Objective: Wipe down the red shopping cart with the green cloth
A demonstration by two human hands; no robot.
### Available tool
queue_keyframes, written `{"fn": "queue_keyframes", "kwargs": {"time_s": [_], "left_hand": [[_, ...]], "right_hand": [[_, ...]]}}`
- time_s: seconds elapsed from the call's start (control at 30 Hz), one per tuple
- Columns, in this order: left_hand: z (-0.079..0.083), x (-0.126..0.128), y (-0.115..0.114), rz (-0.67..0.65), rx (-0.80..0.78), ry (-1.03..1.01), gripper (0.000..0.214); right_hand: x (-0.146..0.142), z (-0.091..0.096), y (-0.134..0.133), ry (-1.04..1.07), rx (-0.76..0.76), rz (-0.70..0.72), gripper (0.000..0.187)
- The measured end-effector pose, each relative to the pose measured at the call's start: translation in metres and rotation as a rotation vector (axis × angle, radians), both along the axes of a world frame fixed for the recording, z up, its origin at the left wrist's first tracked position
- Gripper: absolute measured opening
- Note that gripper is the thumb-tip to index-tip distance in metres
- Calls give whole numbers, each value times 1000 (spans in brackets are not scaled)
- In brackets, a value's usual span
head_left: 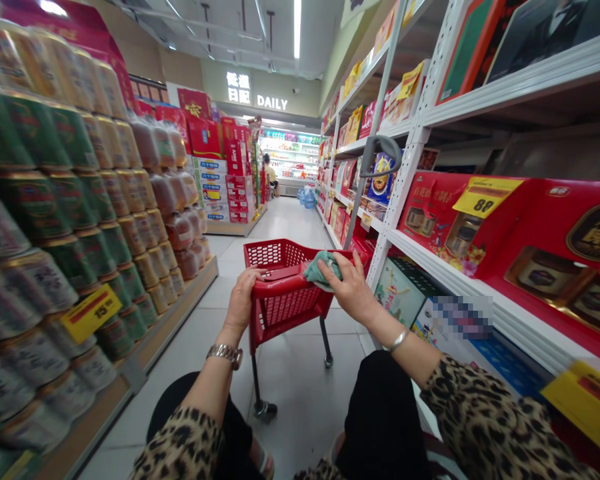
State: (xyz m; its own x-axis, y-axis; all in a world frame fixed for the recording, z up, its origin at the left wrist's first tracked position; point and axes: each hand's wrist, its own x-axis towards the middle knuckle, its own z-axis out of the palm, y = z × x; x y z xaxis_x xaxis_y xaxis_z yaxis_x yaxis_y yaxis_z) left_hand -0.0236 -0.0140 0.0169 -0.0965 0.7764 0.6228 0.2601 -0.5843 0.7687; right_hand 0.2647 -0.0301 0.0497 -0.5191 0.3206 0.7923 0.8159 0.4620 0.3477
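Observation:
A small red plastic shopping cart (275,310) on dark legs with casters stands in front of me. My left hand (243,297) is closed around the left end of its red handle bar (285,283). On the right part of the bar lies a green cloth (316,267), bunched up under my right hand (349,280). The fingers of that hand curl over the cloth and press it against the bar. The cart's basket shows perforated sides; its floor is mostly hidden by the handle.
Stacked packs of cans (70,200) stand close on my left. To the right, white shelving (420,133) holds red gift boxes (455,220). A grey hooked pole (380,150) rises past the cart. The tiled aisle leads to a lit cooler (290,157), with a person (270,177) far off.

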Motion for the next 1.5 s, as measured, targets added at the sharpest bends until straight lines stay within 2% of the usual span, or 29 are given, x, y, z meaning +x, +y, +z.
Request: {"fn": "queue_keyframes", "kwargs": {"time_s": [0.13, 0.33, 0.47, 0.6, 0.73, 0.87, 1.03, 1.13, 1.37, 1.5], "left_hand": [[-2, -3, 0, 1, 31, 8, 33], [-2, -7, -4, 14, 20, 20, 34], [-1, -9, -6, 19, 2, -8, 34], [-2, -12, -6, 27, 6, -14, 34], [-2, -15, -4, 30, 37, -18, 36], [-3, -19, -3, 28, 56, -37, 35], [-3, -22, -4, 53, 60, -13, 33], [-2, -22, -4, 61, 68, 0, 33], [-3, -20, -4, 53, 75, -5, 31], [-4, -19, -2, 40, 57, -10, 34]], "right_hand": [[0, 4, 3, -35, 102, 27, 46], [-13, 15, -1, -14, -2, 12, 42], [-17, 21, -1, 29, -18, 36, 39], [-28, 23, -6, 22, 89, 76, 36], [-55, 18, -13, 2, 216, 161, 29], [-76, 13, -12, 60, 113, 125, 33], [-76, 13, -3, 60, -74, 103, 37], [-75, 17, -6, 52, -94, 111, 40], [-76, 24, -26, 42, -218, 159, 59], [-76, 18, -20, 54, -163, 157, 72]]}}
